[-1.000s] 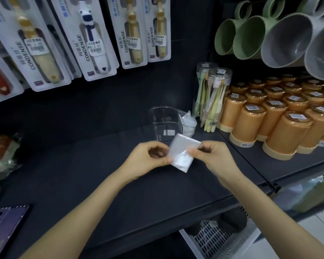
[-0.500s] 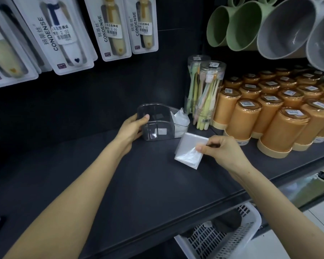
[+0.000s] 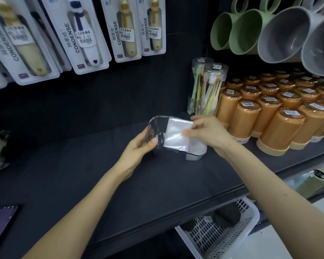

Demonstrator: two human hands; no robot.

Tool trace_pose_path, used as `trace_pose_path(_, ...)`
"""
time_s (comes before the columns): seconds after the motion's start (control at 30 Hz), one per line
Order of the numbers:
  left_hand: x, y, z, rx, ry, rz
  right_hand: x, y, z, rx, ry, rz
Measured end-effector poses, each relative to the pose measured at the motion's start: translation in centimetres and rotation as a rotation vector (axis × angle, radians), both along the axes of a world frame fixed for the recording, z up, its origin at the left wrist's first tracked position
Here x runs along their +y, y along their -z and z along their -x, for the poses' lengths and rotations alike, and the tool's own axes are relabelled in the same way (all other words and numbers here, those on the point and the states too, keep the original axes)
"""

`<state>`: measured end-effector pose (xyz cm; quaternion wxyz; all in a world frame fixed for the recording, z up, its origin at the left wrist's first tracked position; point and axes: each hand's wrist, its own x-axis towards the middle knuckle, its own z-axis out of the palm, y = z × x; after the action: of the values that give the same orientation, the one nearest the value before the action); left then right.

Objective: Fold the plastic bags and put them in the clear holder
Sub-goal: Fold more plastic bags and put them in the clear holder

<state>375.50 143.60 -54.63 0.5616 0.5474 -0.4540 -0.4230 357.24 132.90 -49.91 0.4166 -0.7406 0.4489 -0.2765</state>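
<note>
The clear holder [image 3: 158, 124] lies tilted on the black shelf, its opening turned toward me. My left hand [image 3: 138, 146] grips its left end, thumb on the rim. A folded white plastic bag [image 3: 176, 135] sits partly inside the holder's opening, pinched at its right edge by my right hand [image 3: 207, 131]. More folded white bags [image 3: 196, 148] fill the holder's right end below my right hand.
Two clear tubes of toothbrushes [image 3: 209, 88] stand just behind the holder, with rows of orange canisters [image 3: 280, 124] to the right. Carded toothbrushes [image 3: 82, 34] and mugs [image 3: 269, 28] hang above. A white basket [image 3: 222, 232] sits below the shelf edge. A phone [image 3: 0, 219] lies at lower left.
My left hand has pulled the holder closer and tipped it toward me. My right hand has carried the folded bag up from the shelf into the holder's opening.
</note>
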Motion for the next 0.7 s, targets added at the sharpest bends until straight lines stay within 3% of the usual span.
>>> trace_pose_path(0.1, 1.0, 0.5, 0.1, -0.018, 0.01, 0.052, 0.4, 0.0, -0.8, 0.332, 0.029, 0.222)
trace_pose_path(0.17, 1.6, 0.7, 0.3, -0.019, 0.017, 0.081, 1.0, 0.2, -1.1, 0.451, 0.052, 0.313)
trace_pose_path(0.47, 4.1, 1.6, 1.1, -0.016, 0.03, 0.14, 3.9, 2.2, -1.6, 0.66, 0.202, 0.823)
trace_pose_path(0.7, 5.2, 1.8, 2.4, 0.011, -0.011, 0.143, 5.0, 2.3, -1.5, 0.819, 0.105, 0.863)
